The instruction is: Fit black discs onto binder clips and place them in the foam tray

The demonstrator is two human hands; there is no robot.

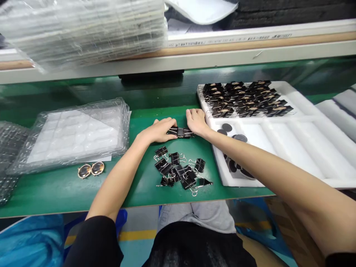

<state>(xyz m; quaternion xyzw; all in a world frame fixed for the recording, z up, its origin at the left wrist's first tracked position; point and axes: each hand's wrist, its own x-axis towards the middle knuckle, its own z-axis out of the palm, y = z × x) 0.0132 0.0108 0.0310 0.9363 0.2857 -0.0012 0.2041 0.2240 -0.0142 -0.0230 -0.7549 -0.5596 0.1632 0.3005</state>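
Observation:
My left hand (161,130) is closed on the left end of a short row of black binder clips (180,132) lying low over the green table. From the other side, my right hand (196,121) is closed at the right end of that row, beside the edge of the white foam tray (218,163). Whatever the clips grip is too small to make out. In front of my hands lies a loose pile of black binder clips (182,172) with silver wire handles. The tray's far compartment holds several rows of clipped pieces (244,98); black discs (239,138) lie in its near compartment, partly behind my right forearm.
Clear plastic blister trays (75,133) are stacked on the left, with two round gold-rimmed pieces (91,170) in front of them. A shelf (222,55) crosses above the table's back, carrying a wrapped stack of plastic trays (89,29). Blue plastic (33,241) hangs below left.

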